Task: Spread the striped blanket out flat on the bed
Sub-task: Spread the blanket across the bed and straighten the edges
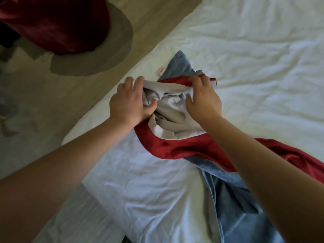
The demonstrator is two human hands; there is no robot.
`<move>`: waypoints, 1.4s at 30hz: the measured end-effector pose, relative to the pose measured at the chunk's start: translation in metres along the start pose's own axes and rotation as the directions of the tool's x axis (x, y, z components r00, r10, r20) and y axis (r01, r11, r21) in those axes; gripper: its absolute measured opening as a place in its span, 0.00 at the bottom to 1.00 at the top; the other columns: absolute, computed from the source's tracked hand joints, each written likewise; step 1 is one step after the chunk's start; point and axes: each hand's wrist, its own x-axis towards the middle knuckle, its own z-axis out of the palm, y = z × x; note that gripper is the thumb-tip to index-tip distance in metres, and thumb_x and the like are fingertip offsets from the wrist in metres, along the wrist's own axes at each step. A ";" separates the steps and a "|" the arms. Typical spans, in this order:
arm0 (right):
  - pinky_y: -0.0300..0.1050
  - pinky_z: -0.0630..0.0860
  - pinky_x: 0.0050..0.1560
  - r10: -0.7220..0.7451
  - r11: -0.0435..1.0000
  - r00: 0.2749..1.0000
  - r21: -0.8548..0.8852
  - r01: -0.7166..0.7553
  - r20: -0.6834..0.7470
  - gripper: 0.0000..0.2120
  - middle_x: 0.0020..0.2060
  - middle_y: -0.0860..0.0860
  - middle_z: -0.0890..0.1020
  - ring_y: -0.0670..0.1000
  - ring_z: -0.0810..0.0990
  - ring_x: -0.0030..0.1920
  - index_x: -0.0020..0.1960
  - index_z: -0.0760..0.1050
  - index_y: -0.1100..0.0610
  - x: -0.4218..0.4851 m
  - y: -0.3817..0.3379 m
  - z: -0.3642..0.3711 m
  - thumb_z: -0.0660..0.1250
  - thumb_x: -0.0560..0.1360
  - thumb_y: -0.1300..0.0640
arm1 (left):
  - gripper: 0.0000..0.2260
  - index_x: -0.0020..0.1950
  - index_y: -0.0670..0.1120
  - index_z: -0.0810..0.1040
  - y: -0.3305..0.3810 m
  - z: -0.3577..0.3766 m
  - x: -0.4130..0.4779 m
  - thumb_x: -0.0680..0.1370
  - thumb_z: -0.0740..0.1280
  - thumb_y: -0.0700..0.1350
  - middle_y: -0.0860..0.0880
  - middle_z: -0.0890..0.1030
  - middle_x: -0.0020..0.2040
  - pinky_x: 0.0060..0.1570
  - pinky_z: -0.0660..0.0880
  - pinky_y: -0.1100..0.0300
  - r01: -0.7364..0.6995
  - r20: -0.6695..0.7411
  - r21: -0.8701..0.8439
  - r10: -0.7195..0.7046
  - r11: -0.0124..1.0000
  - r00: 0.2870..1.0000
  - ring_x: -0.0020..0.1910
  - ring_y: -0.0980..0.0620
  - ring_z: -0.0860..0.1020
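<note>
Striped blanket (175, 146), in 3 colours of red, pale grey and blue, lies bunched and twisted near the left edge of the bed (263, 50), one end heaped under the hands and the rest trailing toward the lower right, out of view. Both hands are clamped on the heap. The left hand (128, 104) has its fingers curled over a pale grey fold with the thumb tucked in beneath, and the right hand (204, 100) has its fingers hooked over the red edge with the thumb pressed into the grey cloth. The 2 hands sit close together, with a short run of edge between them. The fabric looks soft, limp and fairly light, with a plush nap. It will likely sag wherever it is unsupported and drag a little on the wrinkled white sheet rather than slide freely. Nothing about it seems fragile. The best hold is probably along the outer edge or at 2 corners, hands set well apart, so that a lift and a pull can open the folds.
</note>
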 end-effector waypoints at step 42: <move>0.52 0.73 0.52 0.488 0.872 0.865 -0.051 -0.486 0.119 0.23 0.58 0.58 0.74 0.62 0.74 0.58 0.63 0.70 0.55 -0.023 0.112 -0.068 0.64 0.68 0.63 | 0.29 0.66 0.45 0.68 0.052 -0.008 0.008 0.71 0.68 0.58 0.42 0.74 0.59 0.52 0.74 0.48 0.090 0.012 -0.165 -0.090 0.982 0.996 0.58 0.42 0.74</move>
